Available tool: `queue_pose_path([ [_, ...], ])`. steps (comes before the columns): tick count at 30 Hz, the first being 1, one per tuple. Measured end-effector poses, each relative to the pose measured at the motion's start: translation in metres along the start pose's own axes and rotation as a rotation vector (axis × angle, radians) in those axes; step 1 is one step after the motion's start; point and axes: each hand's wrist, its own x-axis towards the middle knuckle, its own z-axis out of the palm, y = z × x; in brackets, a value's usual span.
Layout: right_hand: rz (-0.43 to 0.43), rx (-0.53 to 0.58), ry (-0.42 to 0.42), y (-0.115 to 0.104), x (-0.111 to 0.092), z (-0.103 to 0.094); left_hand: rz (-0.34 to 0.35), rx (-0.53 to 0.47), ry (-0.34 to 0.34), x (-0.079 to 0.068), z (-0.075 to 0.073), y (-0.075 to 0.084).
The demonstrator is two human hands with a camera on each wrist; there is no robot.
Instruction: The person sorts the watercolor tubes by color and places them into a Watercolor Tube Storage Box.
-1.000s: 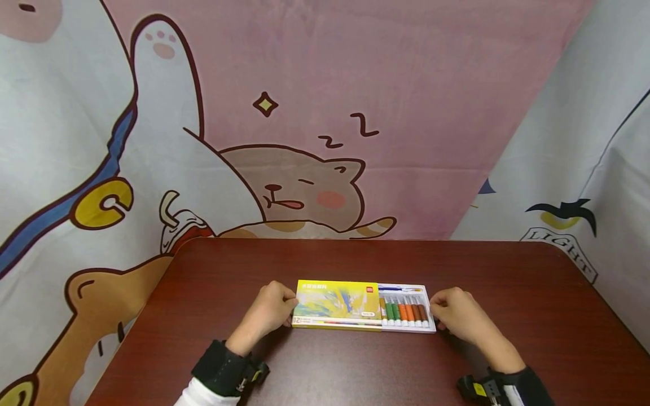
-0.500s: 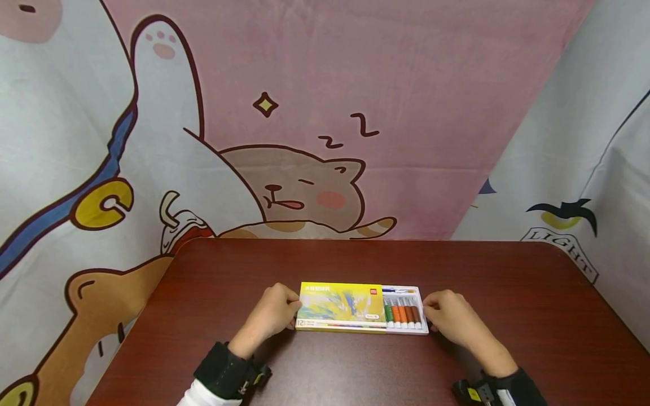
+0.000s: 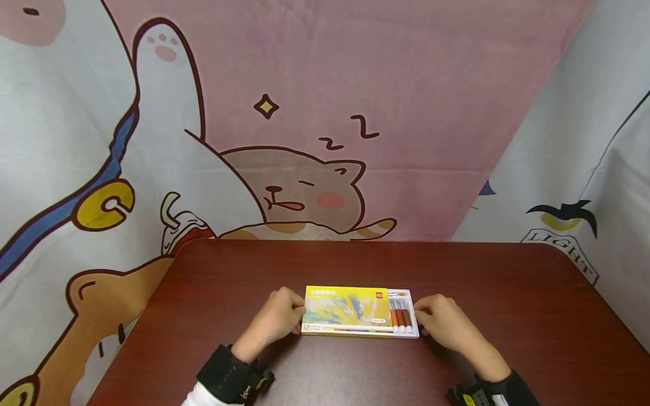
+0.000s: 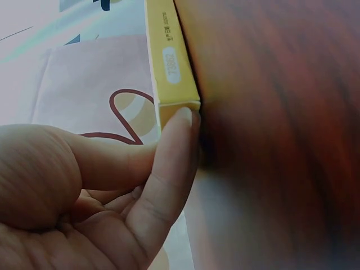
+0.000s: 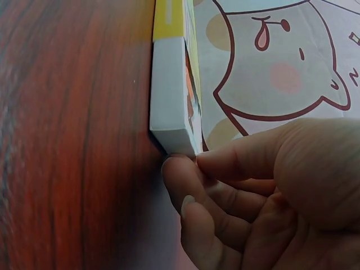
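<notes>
A flat paint box lies on the table in the head view, its yellow sleeve (image 3: 347, 311) over most of a white tray (image 3: 414, 324). At the tray's exposed right end show a few orange and brown paint tubes (image 3: 400, 317); the sleeve hides the others. My left hand (image 3: 276, 316) holds the sleeve's left end, with one fingertip flat on the end face in the left wrist view. Across from it, my right hand (image 3: 447, 322) holds the tray's outer end between thumb and fingers. In the right wrist view the tray's white side (image 5: 169, 90) runs into the yellow sleeve.
The brown wooden table (image 3: 244, 265) has rounded far corners. Behind it hangs a cloth (image 3: 431, 113) printed with cartoon animals. Black bands with small devices (image 3: 228, 372) sit on both wrists.
The tray has slid left into the sleeve as my right hand moved left, and fewer tubes show. My left hand and the sleeve have shifted slightly right and nearer.
</notes>
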Motion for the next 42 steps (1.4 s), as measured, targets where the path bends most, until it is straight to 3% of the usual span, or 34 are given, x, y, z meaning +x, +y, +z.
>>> queue_pose_path([
  [12,-0.092,-0.014,-0.007,-0.007,-0.002,0.007,0.022,0.010,-0.026,-0.001,0.006,0.004],
  [27,-0.140,-0.002,-0.024,-0.014,-0.005,0.015,0.048,0.015,-0.047,-0.001,0.013,0.015],
  [36,-0.118,0.028,-0.028,-0.015,-0.006,0.016,0.046,0.001,-0.048,-0.002,0.013,0.016],
  [42,-0.106,0.097,-0.089,-0.014,-0.006,0.013,0.029,-0.065,-0.058,-0.002,0.011,0.013],
])
